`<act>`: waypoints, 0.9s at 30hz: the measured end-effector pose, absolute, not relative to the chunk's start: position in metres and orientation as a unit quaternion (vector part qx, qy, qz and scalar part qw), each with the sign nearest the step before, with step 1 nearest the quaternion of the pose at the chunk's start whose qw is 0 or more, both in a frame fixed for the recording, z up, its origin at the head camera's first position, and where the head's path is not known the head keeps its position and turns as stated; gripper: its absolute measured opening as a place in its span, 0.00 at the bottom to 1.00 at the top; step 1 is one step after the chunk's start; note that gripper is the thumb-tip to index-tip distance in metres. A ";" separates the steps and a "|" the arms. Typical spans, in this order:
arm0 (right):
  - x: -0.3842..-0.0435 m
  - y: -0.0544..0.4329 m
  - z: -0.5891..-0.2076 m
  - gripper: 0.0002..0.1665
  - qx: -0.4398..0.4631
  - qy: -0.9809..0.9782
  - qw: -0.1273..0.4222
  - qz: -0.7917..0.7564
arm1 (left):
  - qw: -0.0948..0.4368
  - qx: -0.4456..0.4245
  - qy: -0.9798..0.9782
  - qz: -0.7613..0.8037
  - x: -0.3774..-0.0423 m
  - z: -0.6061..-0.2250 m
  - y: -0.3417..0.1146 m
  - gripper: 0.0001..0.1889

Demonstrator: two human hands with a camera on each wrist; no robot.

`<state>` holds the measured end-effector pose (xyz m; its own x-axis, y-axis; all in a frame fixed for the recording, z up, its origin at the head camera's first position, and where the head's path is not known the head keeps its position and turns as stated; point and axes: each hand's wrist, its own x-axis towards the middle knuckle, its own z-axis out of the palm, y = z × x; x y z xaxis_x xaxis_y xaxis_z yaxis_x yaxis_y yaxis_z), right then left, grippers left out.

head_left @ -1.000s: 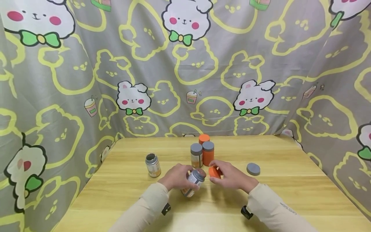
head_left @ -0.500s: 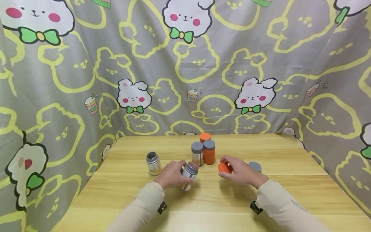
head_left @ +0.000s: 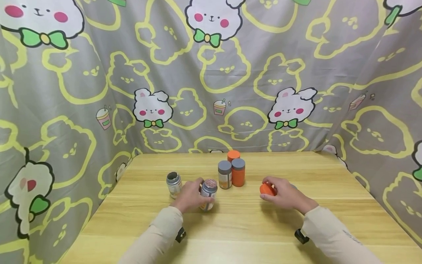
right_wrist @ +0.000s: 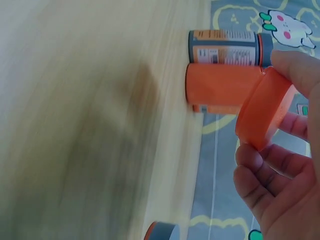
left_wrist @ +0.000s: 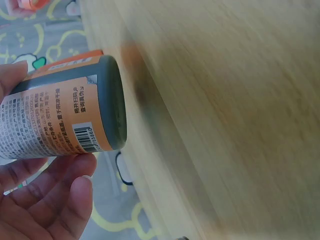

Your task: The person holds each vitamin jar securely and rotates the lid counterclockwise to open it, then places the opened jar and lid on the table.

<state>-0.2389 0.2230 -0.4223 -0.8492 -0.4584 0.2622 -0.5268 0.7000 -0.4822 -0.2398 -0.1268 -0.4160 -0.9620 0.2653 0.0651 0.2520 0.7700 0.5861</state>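
My left hand [head_left: 188,197] grips a small lidless jar [head_left: 209,196] with a grey neck and a reddish, patterned mouth. Its orange-and-white printed label and dark base show in the left wrist view, where the jar [left_wrist: 60,112] is held above the tabletop. To the right, my right hand [head_left: 286,193] pinches an orange lid [head_left: 267,189] by its edge, off the table. Thumb and fingertips hold that lid [right_wrist: 264,110] in the right wrist view. Just left of the gripped jar stands another uncapped jar [head_left: 174,185] with a dark opening, partly behind the left hand.
Three capped jars cluster toward the back: a labelled one with a grey lid [head_left: 225,176], an orange one with a grey lid [head_left: 238,175], and an orange-topped one [head_left: 233,155] behind. A loose grey lid [right_wrist: 164,231] lies on the wooden table [head_left: 237,234], mostly hidden by the right hand.
My hands have moved apart. The left carries the jar leftward toward the uncapped jar and holds it more upright; the right takes the orange lid rightward, now covering most of the grey lid.
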 end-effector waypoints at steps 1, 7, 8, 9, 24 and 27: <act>-0.239 0.225 -0.423 0.23 0.266 -0.921 0.062 0.278 | 0.006 0.134 0.942 0.309 -0.241 -0.416 -0.128 0.34; -0.240 0.237 -0.429 0.22 0.266 -0.919 0.068 0.283 | -0.021 0.112 0.948 0.297 -0.246 -0.416 -0.135 0.33; -0.240 0.239 -0.430 0.22 0.266 -0.919 0.071 0.282 | -0.025 0.111 0.948 0.298 -0.247 -0.416 -0.136 0.33; -0.240 0.241 -0.431 0.22 0.265 -0.920 0.072 0.280 | -0.030 0.111 0.948 0.297 -0.247 -0.416 -0.137 0.32; -0.239 0.265 -0.443 0.27 0.258 -0.928 0.107 0.247 | -0.074 0.086 0.942 0.317 -0.260 -0.420 -0.141 0.31; -0.239 0.269 -0.446 0.28 0.252 -0.931 0.097 0.246 | -0.075 0.077 0.943 0.316 -0.262 -0.420 -0.141 0.31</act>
<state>-0.2386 0.2692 -0.4460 -0.8539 -0.4225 0.3039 -0.5175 0.7515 -0.4092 -0.2620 -0.1413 -0.4203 -0.9767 0.0983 0.1905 0.1932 0.7889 0.5834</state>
